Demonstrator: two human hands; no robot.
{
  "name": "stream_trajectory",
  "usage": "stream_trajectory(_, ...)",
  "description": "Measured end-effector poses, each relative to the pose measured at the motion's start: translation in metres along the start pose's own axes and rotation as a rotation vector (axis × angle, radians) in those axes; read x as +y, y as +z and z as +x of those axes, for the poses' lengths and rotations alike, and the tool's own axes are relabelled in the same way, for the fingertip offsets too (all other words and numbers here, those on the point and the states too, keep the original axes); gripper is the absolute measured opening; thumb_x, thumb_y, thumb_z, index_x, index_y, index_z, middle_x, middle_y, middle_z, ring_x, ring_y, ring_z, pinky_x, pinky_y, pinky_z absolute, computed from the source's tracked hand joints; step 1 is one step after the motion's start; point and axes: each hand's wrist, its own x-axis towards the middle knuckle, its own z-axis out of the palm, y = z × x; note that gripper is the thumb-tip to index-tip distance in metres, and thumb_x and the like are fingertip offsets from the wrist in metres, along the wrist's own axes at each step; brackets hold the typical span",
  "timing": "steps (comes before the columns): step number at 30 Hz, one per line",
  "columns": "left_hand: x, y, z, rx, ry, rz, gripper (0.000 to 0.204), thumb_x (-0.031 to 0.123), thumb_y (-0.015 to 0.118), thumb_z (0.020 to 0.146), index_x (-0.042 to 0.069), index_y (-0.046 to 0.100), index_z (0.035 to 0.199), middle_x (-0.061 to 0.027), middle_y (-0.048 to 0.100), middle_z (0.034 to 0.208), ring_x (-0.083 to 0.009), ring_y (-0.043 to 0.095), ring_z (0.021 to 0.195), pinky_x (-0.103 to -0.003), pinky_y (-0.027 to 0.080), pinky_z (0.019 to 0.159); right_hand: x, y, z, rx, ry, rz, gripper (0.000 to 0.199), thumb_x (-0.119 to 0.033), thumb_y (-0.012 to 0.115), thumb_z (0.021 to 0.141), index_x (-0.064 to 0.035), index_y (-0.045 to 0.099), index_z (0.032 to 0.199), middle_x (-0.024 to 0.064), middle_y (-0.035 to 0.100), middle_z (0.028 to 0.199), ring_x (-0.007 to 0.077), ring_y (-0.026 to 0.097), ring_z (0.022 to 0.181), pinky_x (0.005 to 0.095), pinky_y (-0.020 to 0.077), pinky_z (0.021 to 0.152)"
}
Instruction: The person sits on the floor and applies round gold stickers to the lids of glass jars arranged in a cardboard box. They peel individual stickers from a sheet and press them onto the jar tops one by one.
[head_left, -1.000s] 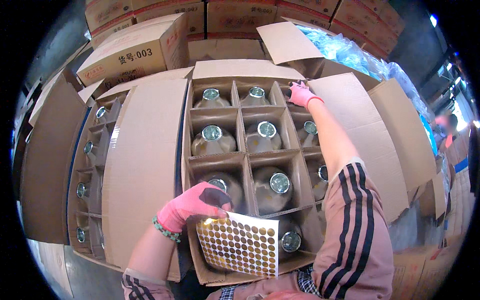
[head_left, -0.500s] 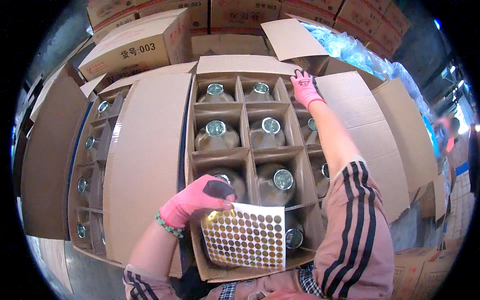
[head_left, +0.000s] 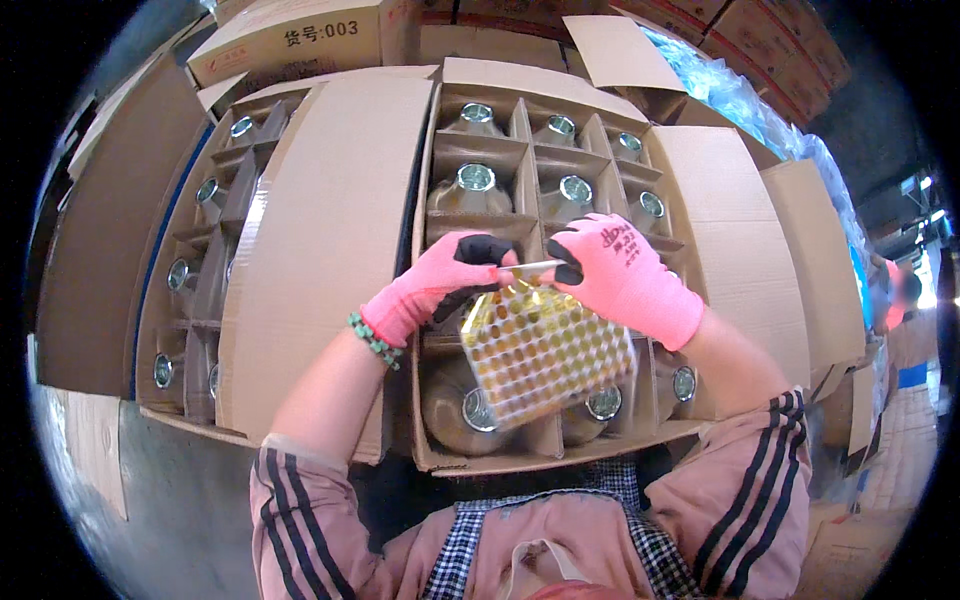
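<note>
Both my hands wear pink gloves with black fingertips. My left hand (head_left: 440, 280) pinches the upper edge of a white sheet of round gold stickers (head_left: 550, 355). My right hand (head_left: 630, 280) closes on the same edge a little to the right, its fingertips bent over it. Between them the edge looks folded or curled. The sheet hangs above an open cardboard box (head_left: 520, 464) with cardboard dividers. In its compartments stand wide glass bottles (head_left: 475, 185) with round necks, and the sheet and my hands cover several of them.
A second open box of bottles (head_left: 185, 275) stands at left, its broad flap (head_left: 325, 230) lying between the boxes. Behind is a closed carton (head_left: 290, 42). At far right are clear plastic bags (head_left: 715, 85) in a box and a blurred person (head_left: 900, 290).
My right hand has come back from the box's far right corner to the sheet. My left hand has lifted the sheet up and away from me. The view has shifted.
</note>
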Motion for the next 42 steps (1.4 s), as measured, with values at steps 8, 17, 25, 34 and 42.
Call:
stream_trajectory(8, -0.001, 0.012, 0.0, 0.158, 0.232, 0.173, 0.028, 0.01, 0.069, 0.071, 0.002, 0.057, 0.095, 0.0012, 0.057, 0.087, -0.0061, 0.051, 0.08, -0.022, 0.043, 0.074, 0.002, -0.024, -0.006, -0.083, 0.258, -0.044, 0.027, -0.027, 0.063, 0.073, -0.0011, 0.058, 0.073, 0.0175, 0.057, 0.071, 0.0323, 0.058, 0.071, 0.0393, 0.0457, 0.063)
stream_trajectory(17, -0.005, 0.015, -0.001, 0.241, 0.199, 0.149, 0.023, 0.015, 0.066, 0.076, 0.001, 0.06, 0.093, 0.0007, 0.06, 0.083, -0.006, 0.052, 0.078, -0.021, 0.044, 0.071, -0.013, -0.033, -0.007, -0.009, 0.078, -0.254, 0.022, -0.024, 0.064, 0.072, -0.004, 0.057, 0.078, 0.0117, 0.057, 0.082, 0.0276, 0.053, 0.086, 0.0381, 0.0399, 0.078)
stream_trajectory(25, -0.003, 0.028, -0.003, 0.244, 0.309, 0.149, 0.021, 0.013, 0.067, 0.074, 0.001, 0.062, 0.091, 0.0002, 0.058, 0.085, -0.0065, 0.052, 0.078, -0.02, 0.042, 0.068, -0.009, -0.028, -0.006, -0.126, 0.148, -0.163, 0.02, -0.022, 0.064, 0.072, -0.0023, 0.059, 0.076, 0.0135, 0.057, 0.073, 0.0299, 0.054, 0.08, 0.0383, 0.0404, 0.076)
stream_trajectory(34, -0.007, 0.025, -0.005, 0.282, 0.215, 0.138, 0.023, 0.018, 0.07, 0.073, 0.003, 0.064, 0.088, 0.0017, 0.057, 0.075, -0.0044, 0.049, 0.07, -0.021, 0.043, 0.063, -0.005, -0.022, -0.005, -0.112, 0.171, 0.215, 0.02, -0.021, 0.063, 0.073, -0.0016, 0.059, 0.076, 0.0174, 0.056, 0.069, 0.0345, 0.055, 0.07, 0.0384, 0.0429, 0.061)
stream_trajectory(42, -0.003, 0.026, -0.007, 0.218, 0.226, 0.255, 0.019, 0.016, 0.067, 0.074, 0.0, 0.065, 0.085, -0.0004, 0.059, 0.079, -0.0075, 0.054, 0.075, -0.022, 0.044, 0.068, 0.002, -0.02, -0.007, -0.128, 0.227, 0.336, 0.022, -0.021, 0.066, 0.071, 0.0, 0.058, 0.077, 0.0188, 0.056, 0.07, 0.0348, 0.054, 0.068, 0.0366, 0.0428, 0.06)
